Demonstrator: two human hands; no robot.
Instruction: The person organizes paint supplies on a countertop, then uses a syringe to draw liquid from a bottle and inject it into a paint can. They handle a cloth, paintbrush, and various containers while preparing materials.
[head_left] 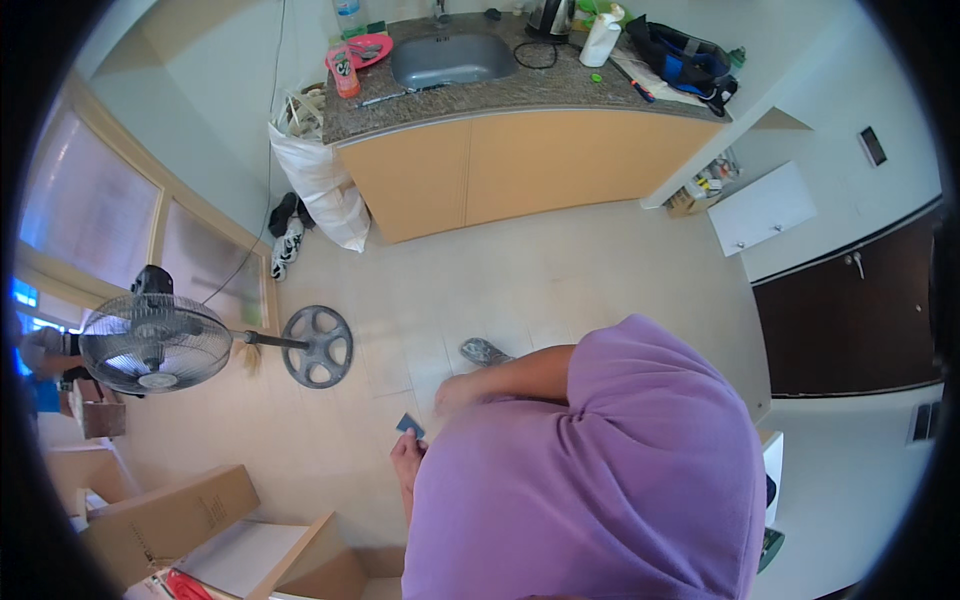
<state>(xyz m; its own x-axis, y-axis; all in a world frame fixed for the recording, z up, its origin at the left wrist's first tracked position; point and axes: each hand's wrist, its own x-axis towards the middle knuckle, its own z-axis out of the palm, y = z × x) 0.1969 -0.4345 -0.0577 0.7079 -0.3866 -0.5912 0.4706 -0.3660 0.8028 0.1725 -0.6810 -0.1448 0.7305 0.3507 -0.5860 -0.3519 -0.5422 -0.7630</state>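
Note:
My left hand (406, 459) is closed on a small flat dark teal square (409, 426), pinched at its lower edge beside my purple shirt. What the square is made of I cannot make out. My right arm reaches across to the left from its purple sleeve. My right hand (456, 394) is partly covered by the shirt and a little blurred, so its fingers do not show. Just beyond the right forearm, a grey, shiny shoe (485, 351) shows on the pale tiled floor (400, 290).
A standing fan (156, 343) is at the left, its round base (318, 347) on the floor. Cardboard boxes (170, 520) fill the lower left. Ahead stands a counter (460, 105) with a sink (453, 60); a stuffed white sack (320, 185) leans beside it. A dark door (850, 310) is at the right.

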